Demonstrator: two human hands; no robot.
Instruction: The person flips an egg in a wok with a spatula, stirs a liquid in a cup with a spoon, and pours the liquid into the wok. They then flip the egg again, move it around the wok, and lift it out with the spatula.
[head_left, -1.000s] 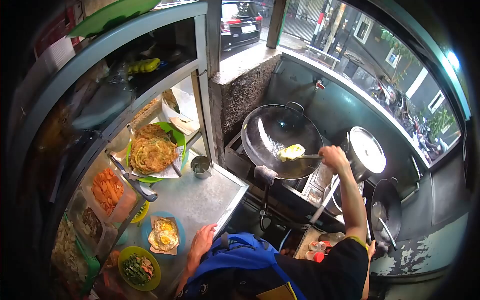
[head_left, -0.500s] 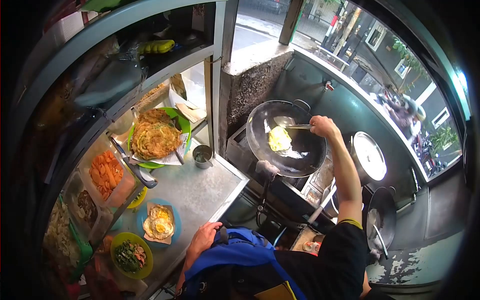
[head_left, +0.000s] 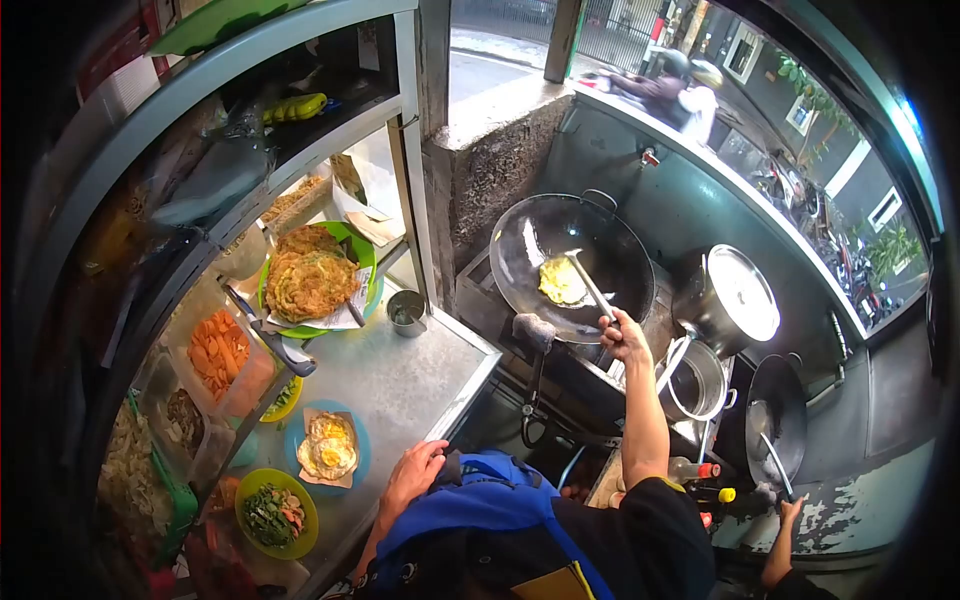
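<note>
My right hand (head_left: 626, 338) is closed around the handle of a metal spatula (head_left: 594, 283), over the near side of a large dark wok (head_left: 620, 240). The spatula's far end is at a yellow egg (head_left: 560, 281) frying in the wok; its blade is hard to make out against the egg. My left hand (head_left: 412, 474) lies on the edge of the metal counter (head_left: 420, 375), fingers together but stretched out, with nothing visible in it. On the counter near it are a fried egg (head_left: 328, 446) on a blue plate and a green bowl of chopped greens (head_left: 275, 512).
Fried omelettes (head_left: 310, 275) sit on a green plate beside a metal cup (head_left: 406, 312). Right of the wok stand a lidded pot (head_left: 738, 292) and a saucepan (head_left: 697, 385). Another person's hand (head_left: 790, 512) grips a utensil in a second wok (head_left: 770, 410). Bottles (head_left: 694, 471) stand below.
My right hand has moved down and slightly left, bringing the spatula from flat across the wok to a steep slant at the egg. Another person's hand has appeared at lower right.
</note>
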